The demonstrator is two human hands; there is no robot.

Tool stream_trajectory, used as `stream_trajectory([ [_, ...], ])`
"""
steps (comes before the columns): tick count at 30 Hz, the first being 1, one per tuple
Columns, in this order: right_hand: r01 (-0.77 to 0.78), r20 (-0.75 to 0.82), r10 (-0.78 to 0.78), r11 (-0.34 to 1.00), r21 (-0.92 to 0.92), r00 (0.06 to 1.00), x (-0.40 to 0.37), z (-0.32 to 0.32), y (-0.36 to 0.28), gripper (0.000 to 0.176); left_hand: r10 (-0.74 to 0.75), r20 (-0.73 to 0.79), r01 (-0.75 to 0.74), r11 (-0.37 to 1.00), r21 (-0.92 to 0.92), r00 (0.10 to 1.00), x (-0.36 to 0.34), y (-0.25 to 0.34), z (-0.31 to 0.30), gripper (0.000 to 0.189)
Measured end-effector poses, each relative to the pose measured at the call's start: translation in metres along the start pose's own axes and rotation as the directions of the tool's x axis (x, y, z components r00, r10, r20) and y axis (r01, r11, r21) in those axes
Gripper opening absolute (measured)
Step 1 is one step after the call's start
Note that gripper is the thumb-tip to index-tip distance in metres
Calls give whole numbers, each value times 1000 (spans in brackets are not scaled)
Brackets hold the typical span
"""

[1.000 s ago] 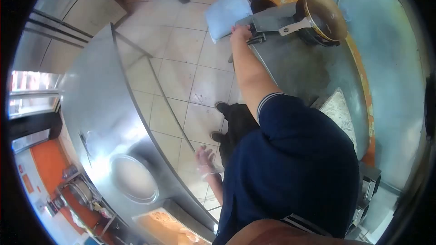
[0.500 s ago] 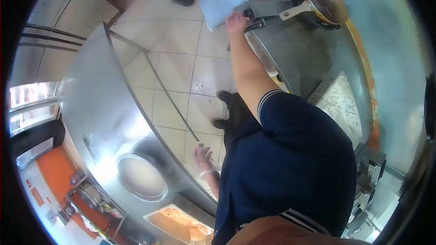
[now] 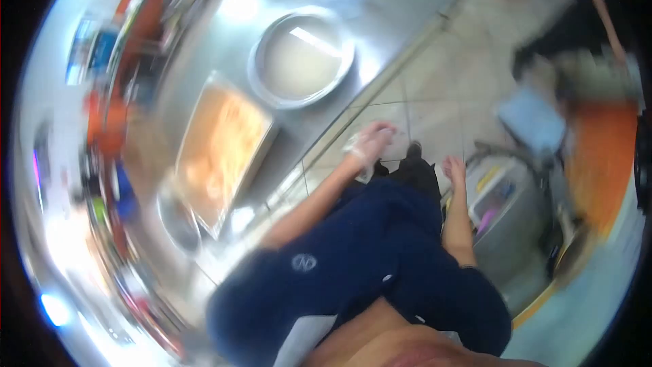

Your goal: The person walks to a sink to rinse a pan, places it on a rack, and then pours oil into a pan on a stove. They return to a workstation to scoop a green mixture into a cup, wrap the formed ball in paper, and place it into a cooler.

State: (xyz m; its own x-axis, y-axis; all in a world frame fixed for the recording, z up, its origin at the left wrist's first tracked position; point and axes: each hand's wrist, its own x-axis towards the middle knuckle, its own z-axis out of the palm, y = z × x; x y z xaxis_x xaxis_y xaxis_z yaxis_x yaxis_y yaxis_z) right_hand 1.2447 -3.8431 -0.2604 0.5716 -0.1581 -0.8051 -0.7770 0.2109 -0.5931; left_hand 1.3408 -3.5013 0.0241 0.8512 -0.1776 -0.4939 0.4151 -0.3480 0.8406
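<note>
My left hand (image 3: 372, 141), in a clear plastic glove, hangs over the floor in front of my body. Nothing shows in its fingers, which look loosely apart though blurred. Bare and to the right, my right hand (image 3: 454, 167) is beside the front of the cooking counter; its loosely curled fingers appear to hold nothing. Left of my gloved hand, a round metal basin (image 3: 252, 71) of whitish liquid stands on the steel table (image 3: 407, 0). Nearer me lies a rectangular tray (image 3: 266, 137) with orange-tan crumbly contents.
A metal bowl (image 3: 178, 217) sits beside the tray. On the right is the grey stove counter (image 3: 506, 245) with a blurred pan (image 3: 572, 255). A light-blue bag (image 3: 533, 120) lies beyond it. Tiled floor (image 3: 435, 105) runs between table and counter; blurred shelves (image 3: 112, 143) line the left.
My view and body have turned left, bringing the basin and tray closer. My right hand has come away from the stove's front edge and dropped nearer my body.
</note>
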Motion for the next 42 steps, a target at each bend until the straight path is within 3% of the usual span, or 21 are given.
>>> stream_trajectory([
  [1,14,-66,-18,999,-50,998,-14,3,1,23,84,24,-81,994,-77,996,2,-26,-6,32],
  [4,-57,-43,47,962,-268,998,-21,-10,1,19,70,-95,-93,961,-261,993,-19,-45,-20,30],
  [8,-162,122,204,944,-289,971,53,-30,-4,25,-89,-198,24,951,-307,976,-44,-71,-36,28],
  [10,-16,216,211,749,-662,953,29,16,-41,27,-171,-338,5,898,-440,925,-82,-85,-42,28],
  [11,34,265,229,694,-719,937,32,33,-61,27,-219,-377,12,877,-480,900,-91,-90,-42,27],
  [13,184,317,412,331,-926,854,58,66,-115,31,-358,-407,68,814,-576,841,-67,-85,-27,24],
  [16,501,437,527,24,-865,729,66,149,-156,31,-413,-476,-97,668,-738,777,-76,-128,-20,24],
  [17,579,480,539,-18,-815,692,67,172,-161,30,-549,-419,31,632,-775,723,-103,-104,-33,22],
  [19,736,543,599,-121,-666,589,48,241,-149,29,-594,-493,-112,561,-820,636,-144,-112,-36,22],
  [22,852,587,665,-150,-501,462,0,302,-138,29,-661,-544,-254,489,-835,516,-173,-135,-15,22],
  [24,952,611,744,-114,-283,270,-72,354,-123,27,-674,-583,-300,500,-812,454,-193,-159,-19,23],
  [25,966,575,781,-150,-209,245,-113,378,-110,27,-694,-562,-376,424,-824,450,-214,-178,-18,24],
  [28,981,505,842,-133,-144,189,-147,461,10,27,-808,-489,-496,293,-817,329,-282,-262,-36,26],
  [30,990,449,883,-100,-95,133,-189,489,78,27,-833,-471,-425,330,-843,289,-309,-340,-24,25],
  [31,993,437,891,-106,-55,120,-217,507,111,27,-726,-673,-396,582,-710,140,-307,-414,1,26],
  [33,995,397,912,-104,-7,98,-290,538,155,27,-863,-445,-559,252,-790,239,-362,-437,-9,28],
  [34,993,415,904,-115,-8,108,-317,556,168,27,-902,-405,-552,263,-791,150,-372,-459,-7,24],
  [35,999,393,919,-33,3,29,-345,569,189,26,-932,-358,-534,275,-800,57,-389,-487,-3,20],
  [36,998,370,928,57,3,-54,-365,578,208,25,-929,-364,-513,281,-811,68,-408,-502,-4,20],
  [39,979,379,917,176,-103,-125,-412,618,256,21,-959,-277,-662,164,-731,67,-451,-549,-6,22],
  [42,920,351,929,235,-313,-118,-461,662,295,18,-969,-246,-718,177,-673,-8,-498,-609,-17,19],
])
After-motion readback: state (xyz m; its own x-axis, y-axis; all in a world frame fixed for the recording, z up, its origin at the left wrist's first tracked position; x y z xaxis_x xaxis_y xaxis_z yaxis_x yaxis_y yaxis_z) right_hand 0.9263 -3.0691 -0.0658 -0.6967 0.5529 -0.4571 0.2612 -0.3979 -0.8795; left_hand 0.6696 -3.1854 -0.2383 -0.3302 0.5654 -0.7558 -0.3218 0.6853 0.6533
